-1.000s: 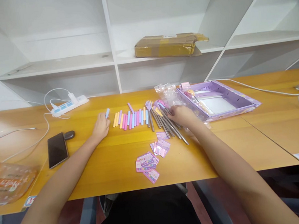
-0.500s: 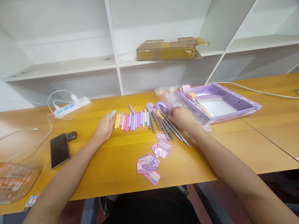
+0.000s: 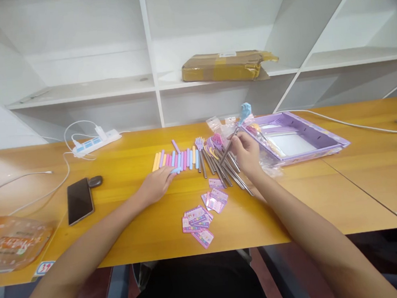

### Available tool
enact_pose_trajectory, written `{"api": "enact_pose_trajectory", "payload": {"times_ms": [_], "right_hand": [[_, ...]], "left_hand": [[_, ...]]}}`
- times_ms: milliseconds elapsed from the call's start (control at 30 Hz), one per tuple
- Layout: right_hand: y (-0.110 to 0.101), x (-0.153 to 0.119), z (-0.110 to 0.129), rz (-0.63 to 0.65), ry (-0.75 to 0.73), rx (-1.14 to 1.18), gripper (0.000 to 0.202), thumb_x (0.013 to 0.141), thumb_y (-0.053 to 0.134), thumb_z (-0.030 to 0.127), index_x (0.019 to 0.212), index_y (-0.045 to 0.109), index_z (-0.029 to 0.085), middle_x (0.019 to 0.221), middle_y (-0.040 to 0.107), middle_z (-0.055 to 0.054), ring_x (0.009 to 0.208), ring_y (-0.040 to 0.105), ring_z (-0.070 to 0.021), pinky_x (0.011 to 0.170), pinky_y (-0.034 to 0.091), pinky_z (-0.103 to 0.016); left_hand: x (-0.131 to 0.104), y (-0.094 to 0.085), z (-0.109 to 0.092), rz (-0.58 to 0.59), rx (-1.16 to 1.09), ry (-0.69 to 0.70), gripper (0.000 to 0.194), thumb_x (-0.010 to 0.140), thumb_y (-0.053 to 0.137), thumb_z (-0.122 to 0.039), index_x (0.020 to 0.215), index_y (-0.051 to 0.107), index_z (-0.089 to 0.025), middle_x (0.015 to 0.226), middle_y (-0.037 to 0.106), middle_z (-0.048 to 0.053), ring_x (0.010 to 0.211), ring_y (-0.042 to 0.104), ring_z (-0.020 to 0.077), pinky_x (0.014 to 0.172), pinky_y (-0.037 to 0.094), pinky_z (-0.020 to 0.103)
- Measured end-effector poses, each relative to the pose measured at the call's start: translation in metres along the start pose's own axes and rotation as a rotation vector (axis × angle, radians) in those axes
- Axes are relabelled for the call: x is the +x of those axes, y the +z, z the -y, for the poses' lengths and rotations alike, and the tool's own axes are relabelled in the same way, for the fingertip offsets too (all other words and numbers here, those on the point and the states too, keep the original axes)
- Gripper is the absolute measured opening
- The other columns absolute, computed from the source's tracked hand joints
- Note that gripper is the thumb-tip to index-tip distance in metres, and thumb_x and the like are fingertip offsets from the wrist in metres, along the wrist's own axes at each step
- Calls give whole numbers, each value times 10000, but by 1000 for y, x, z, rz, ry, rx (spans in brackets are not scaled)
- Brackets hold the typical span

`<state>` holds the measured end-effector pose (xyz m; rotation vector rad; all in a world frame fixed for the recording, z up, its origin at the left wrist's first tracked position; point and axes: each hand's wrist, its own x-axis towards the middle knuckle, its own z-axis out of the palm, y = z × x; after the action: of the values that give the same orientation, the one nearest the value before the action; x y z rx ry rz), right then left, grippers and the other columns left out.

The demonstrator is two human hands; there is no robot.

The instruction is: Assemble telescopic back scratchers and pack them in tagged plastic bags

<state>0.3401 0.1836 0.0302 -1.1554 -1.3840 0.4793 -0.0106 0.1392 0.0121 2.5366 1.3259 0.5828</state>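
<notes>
My right hand (image 3: 248, 154) is closed around the metal rod of a back scratcher (image 3: 245, 111), its light blue claw head raised above the fingers. In my left hand (image 3: 157, 185) is a light blue handle tube (image 3: 176, 170), pinched low over a row of pink, purple, yellow and blue tubes (image 3: 184, 159). Several more back scratchers (image 3: 234, 177) with metal rods and purple, pink and yellow heads lie in a heap below my right hand. Small printed cards (image 3: 197, 218) are spread on the table in front of them.
Behind my right hand lie a purple tray (image 3: 323, 132) and clear plastic wrappers (image 3: 217, 123). Leftward are a phone (image 3: 79, 201), a black mouse (image 3: 95, 181), a power strip (image 3: 97, 143) with cables and an orange clear bag (image 3: 14, 241). A taped carton (image 3: 222, 67) sits on the shelf.
My right hand has lifted the blue-headed back scratcher from the heap. My left hand has moved right with the blue tube, toward the middle of the row.
</notes>
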Motion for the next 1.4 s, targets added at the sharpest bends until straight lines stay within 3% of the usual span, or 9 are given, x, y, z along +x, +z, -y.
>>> {"api": "enact_pose_trajectory", "payload": {"times_ms": [67,167,333,567,700,833,1133,1400], "right_hand": [[4,-5,4,50,52,145,356,989,596,624,934,588,272,671,577,23,612,554,-185,620,476,-318],[12,-15,11,223,116,329,419,929,712,673,920,571,278,600,569,61,505,508,-155,554,428,-297],[21,-29,19,412,200,446,470,891,806,675,889,572,268,632,669,48,469,564,-140,522,453,-284],[23,-27,11,440,215,553,458,879,816,672,882,700,230,649,714,10,452,586,-135,482,479,-279],[23,-26,9,483,225,570,469,894,796,666,851,774,200,670,740,-31,455,587,-135,468,469,-282],[23,-29,10,517,234,576,471,893,806,659,840,796,191,727,780,-60,475,600,-134,475,472,-279],[25,-33,9,599,246,584,441,934,804,621,1041,834,194,888,827,-82,598,691,-157,597,576,-307],[26,-36,9,617,233,595,414,949,804,598,1067,839,203,912,838,-78,618,712,-154,625,595,-306]], "left_hand": [[-1,4,-2,-4,-21,20,471,1170,301,-435,1433,633,-230,1370,735,115,1270,697,264,1114,544,428],[-4,8,-2,17,-45,42,513,1174,281,-401,1614,500,-252,1481,690,113,1343,667,260,1157,523,438],[-8,14,-1,76,-82,120,521,1179,299,-384,1676,441,-321,1519,674,97,1349,670,252,1167,523,441],[-10,21,2,49,-118,240,510,1178,337,-342,1675,448,-305,1533,669,98,1306,684,249,1122,554,408],[-10,21,3,17,-103,254,482,1180,341,-335,1634,491,-276,1450,714,104,1173,724,234,1033,586,385],[-10,20,3,-45,-95,264,450,1181,354,-338,1576,551,-248,1399,740,109,1190,728,232,1038,585,375],[-9,21,8,-284,-129,235,376,1177,421,-361,1427,659,-211,946,784,37,829,757,171,820,610,302],[-8,20,7,-347,-110,319,336,1161,483,-318,1403,682,-198,988,810,60,828,777,161,799,628,285]]}}
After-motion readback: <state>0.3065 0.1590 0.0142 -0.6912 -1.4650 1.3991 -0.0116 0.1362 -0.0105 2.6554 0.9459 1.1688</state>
